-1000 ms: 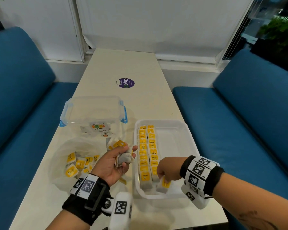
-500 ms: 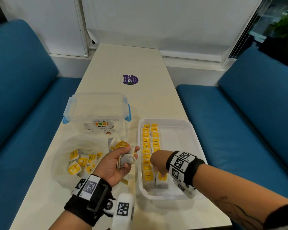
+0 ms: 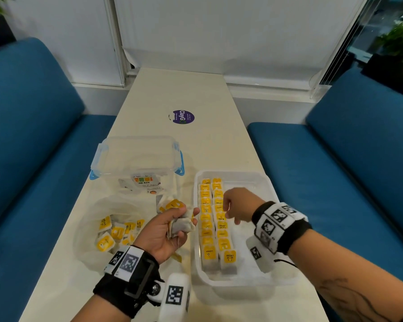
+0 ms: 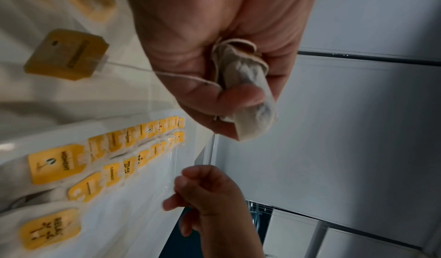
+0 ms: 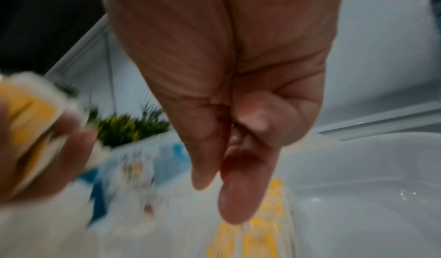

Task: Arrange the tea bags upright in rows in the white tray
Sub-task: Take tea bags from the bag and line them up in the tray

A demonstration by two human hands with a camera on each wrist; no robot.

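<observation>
The white tray [image 3: 237,291] sits at the table's near right and holds two rows of upright tea bags [image 3: 213,228] with yellow tags, along its left side. My left hand [image 3: 172,219] hovers just left of the tray and grips a small bunch of tea bags [image 3: 183,225]. The left wrist view shows that bunch [image 4: 245,84] in the curled fingers, with one yellow tag [image 4: 66,54] dangling on its string. My right hand [image 3: 236,205] hangs over the middle of the rows, fingers curled and holding nothing. In the right wrist view its thumb and forefinger [image 5: 229,196] are close together with nothing between them.
A clear plastic bag [image 3: 98,205] with several loose tea bags lies left of my left hand. A lidded clear box with blue clips [image 3: 137,156] stands behind it. A purple sticker [image 3: 183,117] marks the far table. Blue benches [image 3: 33,159] flank both sides.
My right hand let go of a tea bag at the near end of the second row, then rose and moved away from me and left towards my left hand. The left hand kept its bunch.
</observation>
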